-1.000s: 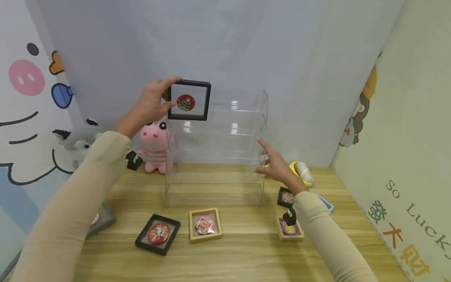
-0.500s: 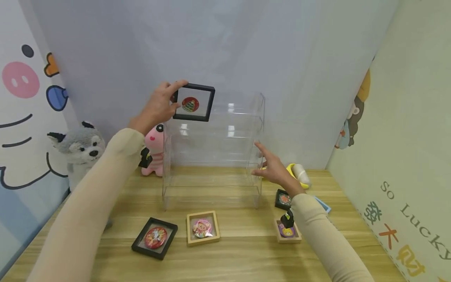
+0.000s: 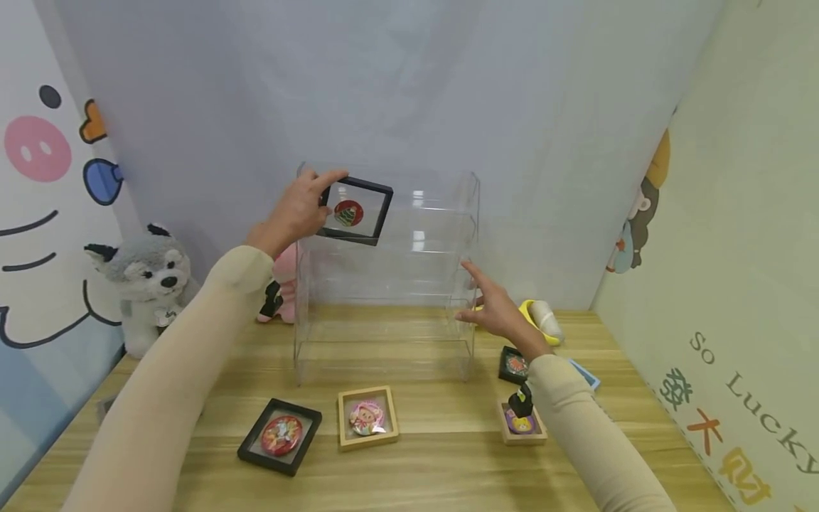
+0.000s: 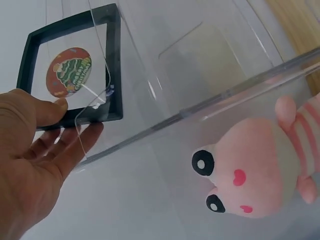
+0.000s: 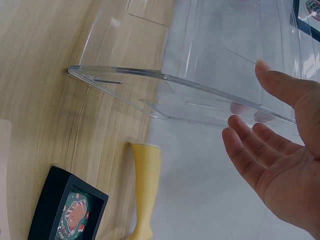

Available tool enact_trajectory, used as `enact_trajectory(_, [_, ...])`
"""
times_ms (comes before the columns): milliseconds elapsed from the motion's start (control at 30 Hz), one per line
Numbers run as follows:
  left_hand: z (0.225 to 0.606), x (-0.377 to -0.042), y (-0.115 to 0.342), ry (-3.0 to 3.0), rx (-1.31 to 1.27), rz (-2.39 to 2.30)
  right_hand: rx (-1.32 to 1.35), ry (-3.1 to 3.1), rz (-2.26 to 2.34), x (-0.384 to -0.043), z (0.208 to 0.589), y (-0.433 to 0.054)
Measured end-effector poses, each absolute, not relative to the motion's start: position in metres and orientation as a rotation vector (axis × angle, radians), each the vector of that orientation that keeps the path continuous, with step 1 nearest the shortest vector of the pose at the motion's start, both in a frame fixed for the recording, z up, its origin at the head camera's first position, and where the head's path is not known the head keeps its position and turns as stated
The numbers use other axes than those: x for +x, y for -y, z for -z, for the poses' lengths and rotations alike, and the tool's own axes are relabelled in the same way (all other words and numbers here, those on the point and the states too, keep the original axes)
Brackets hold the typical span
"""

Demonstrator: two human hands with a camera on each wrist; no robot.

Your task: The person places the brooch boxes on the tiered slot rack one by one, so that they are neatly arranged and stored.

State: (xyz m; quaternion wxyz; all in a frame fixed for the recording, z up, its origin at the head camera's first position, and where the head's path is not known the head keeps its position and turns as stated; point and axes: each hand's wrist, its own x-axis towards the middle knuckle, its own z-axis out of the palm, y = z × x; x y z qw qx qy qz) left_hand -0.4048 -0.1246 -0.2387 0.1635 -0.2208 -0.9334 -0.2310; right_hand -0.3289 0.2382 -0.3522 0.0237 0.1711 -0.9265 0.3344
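My left hand [image 3: 296, 213] pinches the left side of a black square display frame [image 4: 114, 55], thumb in front and fingers behind. Inside its clear window is a round red badge [image 4: 69, 72] with a Christmas tree. The frame hangs tilted at an upper tier of a clear acrylic tiered rack [image 3: 384, 341]; in the left wrist view its edge shows through the rack's clear side. My right hand [image 3: 502, 309] is at the rack's right side, fingers spread and fairly straight. Its thumb lies over one face of the side panel, its fingertips right by the other.
On the table lie a black frame with a red badge [image 3: 281, 435], a wooden frame [image 3: 367, 444], a small wooden frame [image 3: 539, 435] and a small black frame [image 5: 47, 200]. A yellow-and-white object [image 3: 542, 320], a husky plush [image 3: 150, 274] and a pink plush [image 4: 250, 165] stand around the rack.
My left hand has carried the black frame a little right and down, against the rack's upper tier, and tilted it. The right hand stays at the rack's side. The head view has shifted slightly.
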Motion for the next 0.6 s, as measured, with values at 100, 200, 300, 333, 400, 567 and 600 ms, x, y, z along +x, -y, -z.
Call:
enact_trajectory(100, [0.2372, -0.4029, 0.1238, 2.675, -0.578, 0.684, 0.528, 2.869, -1.032, -0.3288, 0.3510, -0.2370])
enact_trajectory(200, [0.2350, -0.4011, 0.1218, 2.692, -0.529, 0.693, 0.517, 2.881, -1.032, -0.3281, 0.3494, -0.2365])
enact_trajectory(300, [0.2349, -0.3994, 0.1200, 2.710, -0.488, 0.663, 0.491, 2.894, -1.034, -0.3279, 0.3483, -0.2363])
enact_trajectory(333, [0.2352, -0.3988, 0.1194, 2.713, -0.477, 0.648, 0.489, 2.895, -1.032, -0.3280, 0.3483, -0.2364])
enact_trajectory(400, [0.2364, -0.3979, 0.1185, 2.716, -0.460, 0.618, 0.483, 2.897, -1.037, -0.3280, 0.3481, -0.2363])
enact_trajectory(567, [0.2401, -0.3980, 0.1177, 2.721, -0.437, 0.580, 0.493, 2.893, -1.042, -0.3279, 0.3500, -0.2358])
enact_trajectory(600, [0.2406, -0.3984, 0.1179, 2.722, -0.435, 0.582, 0.494, 2.894, -1.044, -0.3278, 0.3506, -0.2358])
